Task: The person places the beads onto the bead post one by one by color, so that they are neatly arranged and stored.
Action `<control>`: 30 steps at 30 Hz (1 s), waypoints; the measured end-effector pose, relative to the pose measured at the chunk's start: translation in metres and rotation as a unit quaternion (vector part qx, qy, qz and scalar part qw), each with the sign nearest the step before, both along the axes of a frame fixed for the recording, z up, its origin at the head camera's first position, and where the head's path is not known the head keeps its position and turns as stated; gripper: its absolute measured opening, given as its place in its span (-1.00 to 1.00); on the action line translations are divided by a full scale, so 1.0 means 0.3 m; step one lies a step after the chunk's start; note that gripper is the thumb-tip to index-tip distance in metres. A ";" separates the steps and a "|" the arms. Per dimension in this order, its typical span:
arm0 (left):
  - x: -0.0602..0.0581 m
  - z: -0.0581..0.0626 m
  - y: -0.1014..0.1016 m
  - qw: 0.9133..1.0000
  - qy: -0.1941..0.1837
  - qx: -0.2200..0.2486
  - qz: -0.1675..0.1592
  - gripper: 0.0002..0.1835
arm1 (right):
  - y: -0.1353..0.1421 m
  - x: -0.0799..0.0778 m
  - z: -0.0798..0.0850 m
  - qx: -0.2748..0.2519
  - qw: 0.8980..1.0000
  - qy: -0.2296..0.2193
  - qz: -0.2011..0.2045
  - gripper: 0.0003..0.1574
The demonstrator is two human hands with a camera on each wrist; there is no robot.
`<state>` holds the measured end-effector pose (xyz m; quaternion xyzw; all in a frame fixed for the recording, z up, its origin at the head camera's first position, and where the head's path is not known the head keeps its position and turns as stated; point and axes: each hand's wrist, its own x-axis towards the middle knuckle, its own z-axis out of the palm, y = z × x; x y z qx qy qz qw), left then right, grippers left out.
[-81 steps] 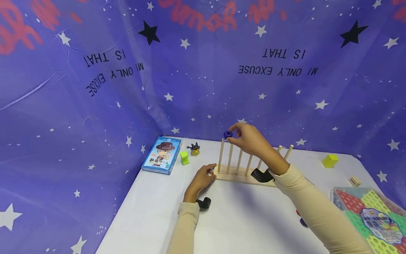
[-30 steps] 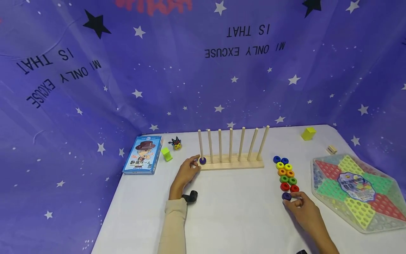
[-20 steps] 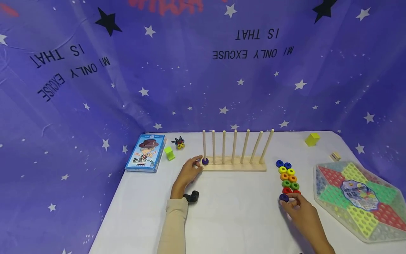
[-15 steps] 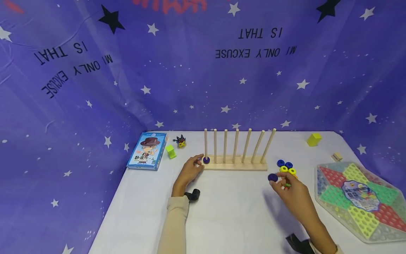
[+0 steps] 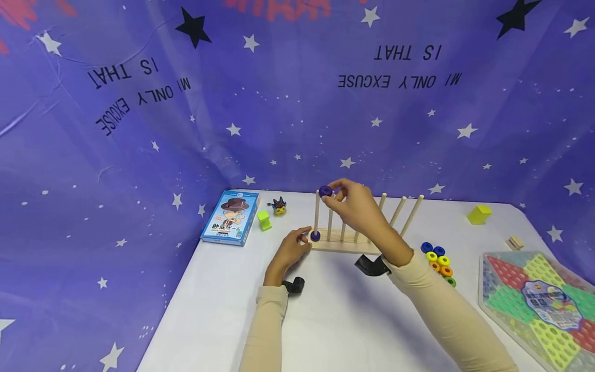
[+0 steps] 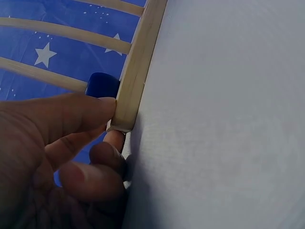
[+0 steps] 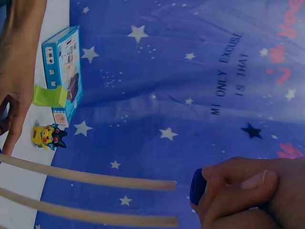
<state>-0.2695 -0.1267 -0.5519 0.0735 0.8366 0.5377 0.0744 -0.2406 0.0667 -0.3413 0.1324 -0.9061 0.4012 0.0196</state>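
Observation:
My right hand (image 5: 357,205) pinches a dark purple ring bead (image 5: 326,191) between thumb and fingers. It holds the bead at the top of the leftmost pegs of a wooden peg stand (image 5: 344,248). In the right wrist view the bead stands just off the peg tips. Another purple bead (image 5: 315,236) sits at the foot of the leftmost peg. My left hand (image 5: 290,250) grips the stand's left end; in the left wrist view the thumb and a finger meet the wood right beside that lower bead. My right hand hides some middle pegs in the head view.
Blue, yellow, orange and green beads (image 5: 431,257) lie in paired rows to the right, partly behind the right sleeve. A clear-edged game board (image 5: 511,305) lies at far right. A blue card box (image 5: 232,217), green block (image 5: 264,220) and small figurine (image 5: 279,206) stand at left.
One purple bead came down the leftmost peg. My right hand then took a second purple bead from the right and carried it up and left to the peg tops. The left hand stayed.

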 end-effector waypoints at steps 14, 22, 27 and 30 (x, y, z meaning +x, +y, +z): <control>0.001 -0.014 0.061 0.999 0.026 -0.033 -0.017 -0.43 | -0.011 -0.057 -0.042 0.043 0.998 -0.016 -0.037 -0.40; -0.002 -0.026 0.078 0.999 0.021 -0.032 -0.022 -0.43 | 0.116 0.041 -0.019 0.010 0.999 0.030 -0.044 -0.41; -0.004 -0.017 0.046 1.000 0.007 -0.022 -0.013 -0.43 | 0.309 0.133 -0.052 -0.013 0.995 0.041 -0.095 -0.47; -0.009 -0.001 0.013 1.000 0.007 -0.021 -0.003 -0.43 | 0.447 0.182 -0.114 -0.019 0.987 0.048 -0.153 -0.49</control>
